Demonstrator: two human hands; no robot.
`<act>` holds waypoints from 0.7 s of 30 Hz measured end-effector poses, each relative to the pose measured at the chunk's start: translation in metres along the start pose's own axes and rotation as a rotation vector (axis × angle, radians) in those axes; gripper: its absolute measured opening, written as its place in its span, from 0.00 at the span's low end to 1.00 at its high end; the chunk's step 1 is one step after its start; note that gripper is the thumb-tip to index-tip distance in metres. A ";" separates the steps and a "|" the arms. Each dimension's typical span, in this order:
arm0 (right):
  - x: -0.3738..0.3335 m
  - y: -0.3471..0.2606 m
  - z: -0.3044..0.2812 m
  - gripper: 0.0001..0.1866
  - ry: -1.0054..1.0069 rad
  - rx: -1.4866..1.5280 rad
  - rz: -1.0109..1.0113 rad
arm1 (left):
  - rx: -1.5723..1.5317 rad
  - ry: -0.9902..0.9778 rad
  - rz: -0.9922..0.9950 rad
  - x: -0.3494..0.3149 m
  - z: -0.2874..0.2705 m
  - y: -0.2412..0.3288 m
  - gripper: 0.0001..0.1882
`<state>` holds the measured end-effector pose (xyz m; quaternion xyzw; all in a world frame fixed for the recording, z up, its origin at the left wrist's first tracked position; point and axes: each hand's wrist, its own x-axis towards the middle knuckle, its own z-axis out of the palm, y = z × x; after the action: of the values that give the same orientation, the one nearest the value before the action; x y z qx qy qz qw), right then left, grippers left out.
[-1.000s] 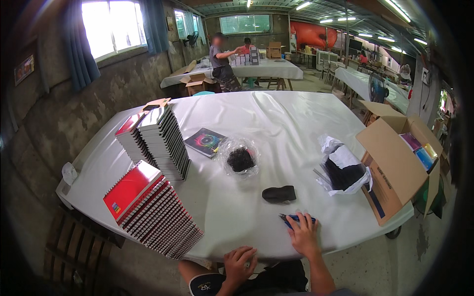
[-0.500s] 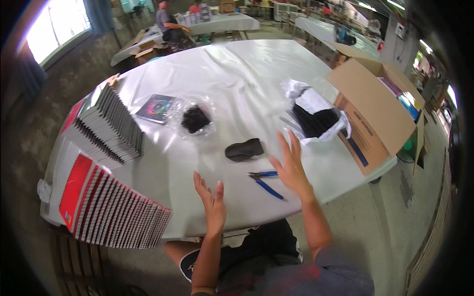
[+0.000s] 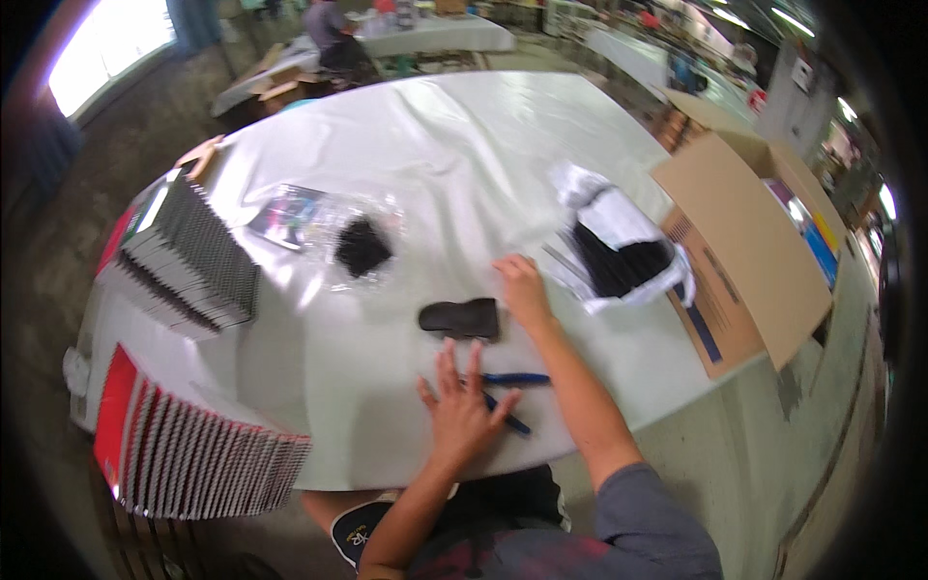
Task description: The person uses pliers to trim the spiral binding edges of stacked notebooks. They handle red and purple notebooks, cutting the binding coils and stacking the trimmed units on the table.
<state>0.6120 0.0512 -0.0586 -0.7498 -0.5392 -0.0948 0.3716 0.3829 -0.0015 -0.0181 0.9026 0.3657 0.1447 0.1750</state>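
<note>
My left hand (image 3: 460,414) is spread with fingers apart, palm down over the blue-handled pliers (image 3: 517,379), whose head it hides. Its fingertips reach the near edge of a dark grey, elongated object (image 3: 458,319), narrower at its middle, whose kind I cannot make out. My right hand (image 3: 524,288) is just beyond and right of that object, its fingers drawn together and bent, with nothing visible in them. To its right lies a white plastic bag (image 3: 619,220), open around a bundle of black strips (image 3: 619,261).
At left stand stacks of spiral-bound notebooks, red-covered (image 3: 208,447) and dark-edged (image 3: 198,253). A clear bag of black pieces (image 3: 363,246) lies beside a flat, colourful item (image 3: 288,215). An open cardboard box (image 3: 744,246) stands at right. Another person (image 3: 333,34) is far behind the white-covered table (image 3: 454,126).
My left hand has moved right and forward over the pliers. My right hand has shifted left, its fingers drawn from spread to together. The view has turned slightly.
</note>
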 end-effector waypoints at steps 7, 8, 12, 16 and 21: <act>0.025 -0.056 -0.040 0.16 0.311 0.182 -0.264 | 0.077 0.043 0.082 -0.001 0.003 0.002 0.42; 0.032 -0.086 -0.055 0.17 0.347 0.220 -0.420 | 0.061 0.064 0.079 -0.001 0.004 -0.001 0.42; 0.047 -0.186 -0.086 0.20 0.536 0.321 -0.891 | -0.055 0.160 0.117 -0.004 0.005 -0.003 0.41; 0.076 -0.203 -0.065 0.26 0.196 -0.070 -0.691 | -0.421 0.322 0.337 -0.008 -0.003 0.000 0.40; -0.017 -0.202 -0.094 0.25 0.023 -0.001 -0.330 | -0.504 0.531 0.589 -0.093 -0.030 -0.034 0.25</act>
<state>0.4525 0.0055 0.0907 -0.6500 -0.6508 -0.1631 0.3568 0.2865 -0.0388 -0.0180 0.8290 0.0795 0.4986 0.2407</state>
